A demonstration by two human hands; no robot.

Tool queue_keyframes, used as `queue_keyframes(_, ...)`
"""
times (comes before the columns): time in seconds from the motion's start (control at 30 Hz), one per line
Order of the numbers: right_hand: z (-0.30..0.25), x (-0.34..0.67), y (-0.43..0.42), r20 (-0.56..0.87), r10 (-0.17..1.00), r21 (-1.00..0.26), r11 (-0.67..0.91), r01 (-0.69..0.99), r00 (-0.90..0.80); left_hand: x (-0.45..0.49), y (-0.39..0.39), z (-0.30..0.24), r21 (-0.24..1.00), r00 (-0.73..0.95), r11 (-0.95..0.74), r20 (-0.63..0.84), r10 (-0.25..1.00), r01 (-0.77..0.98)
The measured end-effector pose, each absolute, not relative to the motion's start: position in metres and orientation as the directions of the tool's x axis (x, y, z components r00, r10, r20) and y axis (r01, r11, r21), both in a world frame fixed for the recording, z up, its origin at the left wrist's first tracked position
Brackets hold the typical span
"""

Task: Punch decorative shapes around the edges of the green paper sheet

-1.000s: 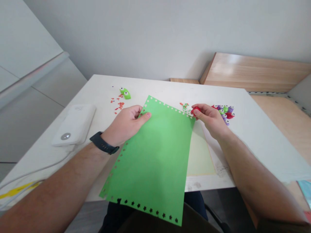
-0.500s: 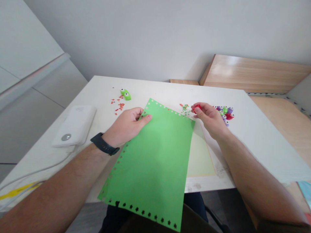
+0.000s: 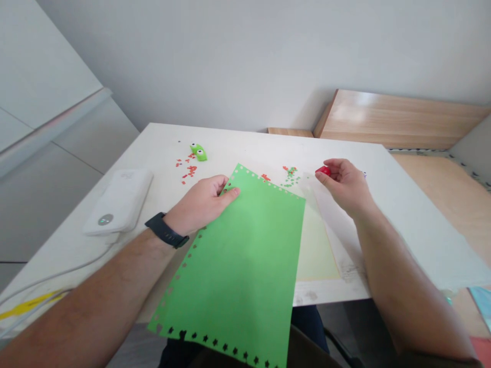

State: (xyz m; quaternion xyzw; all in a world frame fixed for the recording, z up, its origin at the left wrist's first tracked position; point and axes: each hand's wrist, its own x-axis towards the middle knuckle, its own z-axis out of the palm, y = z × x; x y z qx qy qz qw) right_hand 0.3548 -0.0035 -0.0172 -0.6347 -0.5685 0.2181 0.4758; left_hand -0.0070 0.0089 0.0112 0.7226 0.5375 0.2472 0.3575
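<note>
From the head camera, the right hand (image 3: 344, 186) has shifted rightward since the last frame and now covers almost all of the cluster of colourful craft punches, with only a speck of purple (image 3: 364, 174) showing beyond its fingers. The hand is closed on a red craft punch (image 3: 324, 170), pinching it between thumb and fingertips, with most of the punch hidden. The punch sits just off the top right corner of the green paper sheet (image 3: 245, 271), not touching it.

The sheet has also slipped slightly toward the person. Its edges are dotted with small punched holes, with star-shaped cutouts along the near edge. The left hand (image 3: 200, 205), a black watch band (image 3: 165, 230) on its wrist, lies half-open on the sheet's top left edge, thumb resting on the paper.

Red and green paper bits (image 3: 187, 168) are scattered on the white table (image 3: 238, 140), beyond that hand and near a green craft punch (image 3: 198, 152). A pale yellow sheet (image 3: 316, 245) lies under the green sheet's right edge.
</note>
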Motion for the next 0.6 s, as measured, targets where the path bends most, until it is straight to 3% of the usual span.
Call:
queue_keyframes(0.13,-0.005,0.361,-0.007,0.181,0.938,-0.874,0.015,0.485,0.297,-0.006,0.008,0.013,0.796,0.3,-0.168,-0.018,0.954,0.582)
queue_keyframes(0.33,0.015,0.359,-0.015,0.008,0.968,-0.984,-0.036,0.174,0.249,-0.007,0.01,0.01,0.757,0.318,-0.168,-0.055,0.947,0.631)
queue_keyframes(0.43,0.017,0.359,-0.017,-0.032,0.976,-0.993,-0.055,0.103,0.215,-0.008,0.011,0.008,0.739,0.325,-0.17,-0.069,0.943,0.651)
queue_keyframes(0.53,0.017,0.363,-0.017,-0.02,0.969,-0.97,-0.078,0.228,0.248,-0.009,0.012,0.006,0.735,0.33,-0.178,-0.066,0.942,0.654)
queue_keyframes(0.6,0.016,0.367,-0.017,0.036,0.956,-0.889,-0.102,0.447,0.291,-0.009,0.012,0.005,0.736,0.332,-0.183,-0.06,0.941,0.652)
